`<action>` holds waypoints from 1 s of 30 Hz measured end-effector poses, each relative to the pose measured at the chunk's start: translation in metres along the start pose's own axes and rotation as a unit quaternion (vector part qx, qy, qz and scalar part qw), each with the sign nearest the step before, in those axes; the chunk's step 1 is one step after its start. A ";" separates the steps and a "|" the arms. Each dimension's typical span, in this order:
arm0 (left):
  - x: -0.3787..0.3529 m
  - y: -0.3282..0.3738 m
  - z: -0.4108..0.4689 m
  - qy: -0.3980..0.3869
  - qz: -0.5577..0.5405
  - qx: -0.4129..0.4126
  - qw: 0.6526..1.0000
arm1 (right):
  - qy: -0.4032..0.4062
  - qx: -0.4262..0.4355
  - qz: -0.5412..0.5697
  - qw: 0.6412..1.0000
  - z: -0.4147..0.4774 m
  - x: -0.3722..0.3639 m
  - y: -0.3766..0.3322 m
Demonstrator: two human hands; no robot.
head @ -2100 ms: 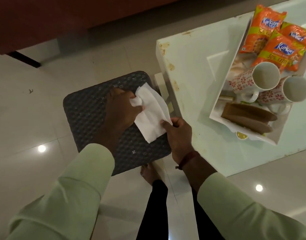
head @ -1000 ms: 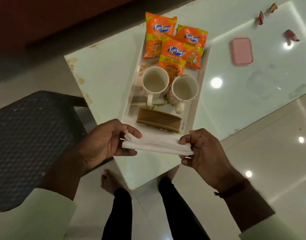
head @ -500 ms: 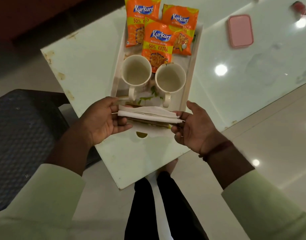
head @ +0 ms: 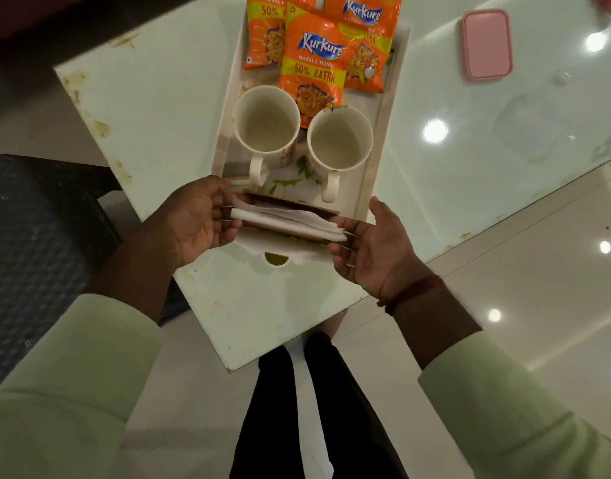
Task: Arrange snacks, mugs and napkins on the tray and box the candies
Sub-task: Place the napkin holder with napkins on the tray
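A folded white napkin (head: 287, 221) stretches between my two hands, just above a brown holder (head: 290, 203) at the near end of the white tray (head: 383, 140). My left hand (head: 193, 223) pinches its left end and my right hand (head: 369, 243) pinches its right end. Two white mugs (head: 266, 122) (head: 338, 140) stand side by side in the middle of the tray, handles toward me. Three orange Kurkure snack packets (head: 314, 60) lie at the tray's far end. A pink box (head: 487, 43) sits closed on the table to the right.
The tray rests on a glossy white table (head: 152, 98) whose corner points at me. A dark woven stool (head: 31, 243) stands to the left of the table. A red wrapped candy (head: 608, 0) shows at the top right edge. My legs stand on the tiled floor below.
I turned from the stool to the table with the napkin, folded it into a strip, and brought it forward and down over the brown holder on the tray.
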State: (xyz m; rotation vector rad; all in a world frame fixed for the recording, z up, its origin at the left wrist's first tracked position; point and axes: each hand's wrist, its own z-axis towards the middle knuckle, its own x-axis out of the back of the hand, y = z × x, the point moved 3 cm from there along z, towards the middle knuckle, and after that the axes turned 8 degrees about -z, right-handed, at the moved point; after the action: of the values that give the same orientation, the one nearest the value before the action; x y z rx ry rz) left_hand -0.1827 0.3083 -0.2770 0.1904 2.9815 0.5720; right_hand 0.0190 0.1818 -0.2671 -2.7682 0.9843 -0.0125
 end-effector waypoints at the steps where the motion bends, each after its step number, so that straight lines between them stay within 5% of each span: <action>1: 0.000 0.000 0.000 -0.001 -0.001 -0.003 1.000 | 0.001 0.001 -0.002 1.000 0.000 0.001 0.000; 11: 0.015 -0.005 -0.028 0.114 -0.046 -0.076 0.990 | 0.067 0.069 -0.072 0.993 -0.026 0.010 0.003; 17: 0.011 -0.018 -0.067 0.143 -0.027 -0.174 0.974 | 0.122 0.200 -0.166 0.958 -0.058 0.014 -0.004; 24: -0.023 -0.056 -0.093 0.218 -0.128 -0.219 0.943 | 0.199 0.367 -0.465 0.781 -0.075 0.035 -0.051; 30: -0.069 -0.078 -0.094 0.310 -0.264 -0.192 0.893 | 0.171 0.475 -0.641 0.578 -0.063 0.037 -0.153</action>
State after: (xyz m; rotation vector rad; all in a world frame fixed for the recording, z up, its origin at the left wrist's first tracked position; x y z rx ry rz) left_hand -0.1342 0.1928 -0.2143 -0.9750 3.1403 1.3060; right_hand 0.1387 0.2631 -0.1781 -1.7511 -0.9741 -0.9584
